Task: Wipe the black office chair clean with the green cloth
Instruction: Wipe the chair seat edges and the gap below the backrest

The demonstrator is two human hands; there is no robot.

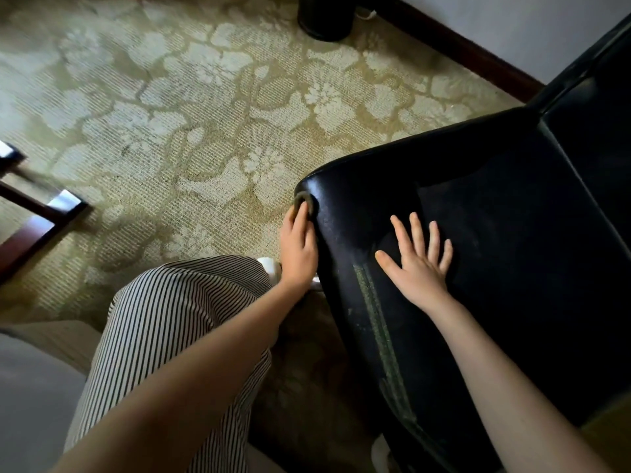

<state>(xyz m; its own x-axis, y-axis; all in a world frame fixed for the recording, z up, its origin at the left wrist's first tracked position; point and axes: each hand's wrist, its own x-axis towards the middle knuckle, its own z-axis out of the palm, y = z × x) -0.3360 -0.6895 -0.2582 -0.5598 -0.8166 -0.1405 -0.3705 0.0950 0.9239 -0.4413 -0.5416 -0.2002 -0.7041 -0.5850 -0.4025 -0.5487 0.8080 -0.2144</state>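
The black office chair (495, 233) fills the right side, its seat towards me and its backrest (594, 107) at the upper right. Dusty greenish streaks run along the seat's near seam. My left hand (298, 247) lies against the seat's left corner and holds a small wad of the green cloth (303, 200) at its fingertips, pressed to the chair's edge. Most of the cloth is hidden under the fingers. My right hand (418, 261) lies flat on the seat with its fingers spread, holding nothing.
A floral beige carpet (191, 114) covers the floor. A black bin (324, 18) stands at the top by the dark skirting board (478, 52). A dark wooden furniture frame (41, 216) is at the left. My striped trouser leg (177, 336) and white shoe (269, 268) are beside the chair.
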